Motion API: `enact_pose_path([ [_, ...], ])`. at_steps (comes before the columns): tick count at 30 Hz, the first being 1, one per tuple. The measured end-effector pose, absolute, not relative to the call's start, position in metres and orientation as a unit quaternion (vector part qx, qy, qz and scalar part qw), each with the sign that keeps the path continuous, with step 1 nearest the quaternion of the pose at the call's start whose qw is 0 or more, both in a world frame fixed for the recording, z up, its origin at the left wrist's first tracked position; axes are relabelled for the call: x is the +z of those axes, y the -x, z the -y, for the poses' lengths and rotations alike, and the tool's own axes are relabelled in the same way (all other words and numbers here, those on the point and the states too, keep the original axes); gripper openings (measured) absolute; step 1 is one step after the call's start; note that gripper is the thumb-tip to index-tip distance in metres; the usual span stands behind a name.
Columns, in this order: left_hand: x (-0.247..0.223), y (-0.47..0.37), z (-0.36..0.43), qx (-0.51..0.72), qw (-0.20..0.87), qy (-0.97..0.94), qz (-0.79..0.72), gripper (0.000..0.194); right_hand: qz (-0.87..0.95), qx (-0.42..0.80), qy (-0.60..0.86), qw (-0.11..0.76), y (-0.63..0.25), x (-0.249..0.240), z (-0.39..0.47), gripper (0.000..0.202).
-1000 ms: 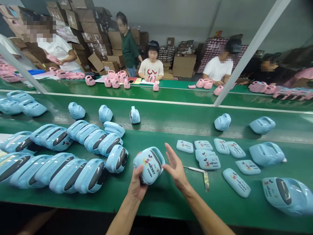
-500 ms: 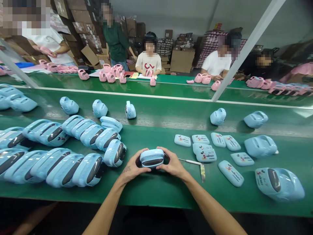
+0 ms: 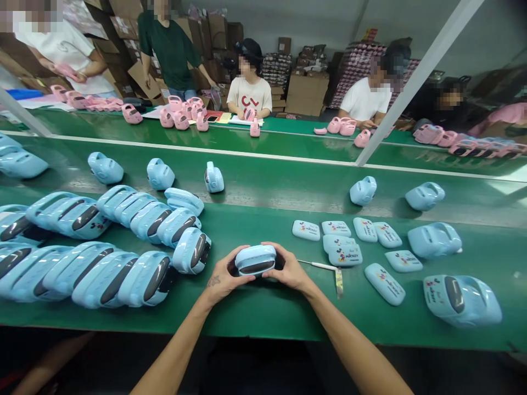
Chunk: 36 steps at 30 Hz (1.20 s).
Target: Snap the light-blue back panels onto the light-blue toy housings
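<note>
A light-blue plastic housing with a dark glossy panel (image 3: pixel 255 259) is gripped at both ends, just above the green table. My left hand (image 3: pixel 225 275) wraps round its left end, thumb along the lower edge. On the right end, my right hand (image 3: pixel 291 269) holds it the same way. Just right of that hand lies a thin tool with a white handle (image 3: pixel 324 266), a patterned strip (image 3: pixel 338 282) at its end. Farther right are several flat light-blue covers (image 3: pixel 345 255) printed with a Mickey figure. Left of my hands, a similar blue housing (image 3: pixel 191 250) ends a row.
Rows of blue housings (image 3: pixel 99 277) fill the left of the green table (image 3: pixel 230 323). More blue housings (image 3: pixel 463 302) lie at right and along the middle strip. A white post (image 3: pixel 411 93) and rail cross ahead. Beyond, several people sit or stand by pink housings (image 3: pixel 181 119).
The view has shifted slightly. Both hands keep hold of the blue housing, which is tilted a little differently. Across the table, one seated person's head has turned and a standing person has leaned.
</note>
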<state>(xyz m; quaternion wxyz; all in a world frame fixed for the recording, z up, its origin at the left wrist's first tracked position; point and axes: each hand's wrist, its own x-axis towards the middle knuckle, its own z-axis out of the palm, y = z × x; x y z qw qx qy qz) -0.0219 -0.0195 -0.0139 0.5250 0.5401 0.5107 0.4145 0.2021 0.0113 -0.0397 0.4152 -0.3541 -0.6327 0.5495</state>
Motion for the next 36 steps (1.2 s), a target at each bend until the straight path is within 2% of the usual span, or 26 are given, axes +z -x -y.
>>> enact_pose_path([
  [5, -0.014, 0.012, 0.023, 0.430, 0.489, -0.529, -0.544, 0.081, 0.549, 0.635, 0.320, 0.438, -0.199, -0.043, -0.013, 0.080],
  [9, -0.006, -0.011, 0.026, 0.463, 0.400, -0.503, -0.610, 0.078, 0.442, 0.705, 0.286, 0.475, -0.196, -0.043, -0.014, 0.071],
  [16, 0.019, -0.032, 0.029, 0.447, 0.334, -0.497, -0.665, 0.071, 0.364, 0.761, 0.280, 0.459, -0.198, -0.037, -0.006, 0.067],
  [19, 0.018, -0.029, 0.027, 0.456, 0.368, -0.484, -0.650, 0.071, 0.387, 0.732, 0.296, 0.476, -0.198, -0.037, -0.007, 0.069],
  [23, 0.007, -0.022, 0.021, 0.503, 0.475, -0.428, -0.582, 0.071, 0.447, 0.657, 0.342, 0.502, -0.196, -0.039, -0.011, 0.074],
  [27, -0.002, -0.017, 0.016, 0.540, 0.573, -0.350, -0.507, 0.075, 0.491, 0.591, 0.400, 0.499, -0.193, -0.032, -0.009, 0.078],
  [30, -0.009, -0.015, 0.016, 0.538, 0.639, -0.296, -0.463, 0.080, 0.531, 0.526, 0.461, 0.478, -0.190, -0.018, -0.003, 0.073],
  [36, -0.013, -0.013, 0.018, 0.539, 0.660, -0.278, -0.444, 0.073, 0.586, 0.451, 0.510, 0.440, -0.189, 0.005, -0.001, 0.064],
])
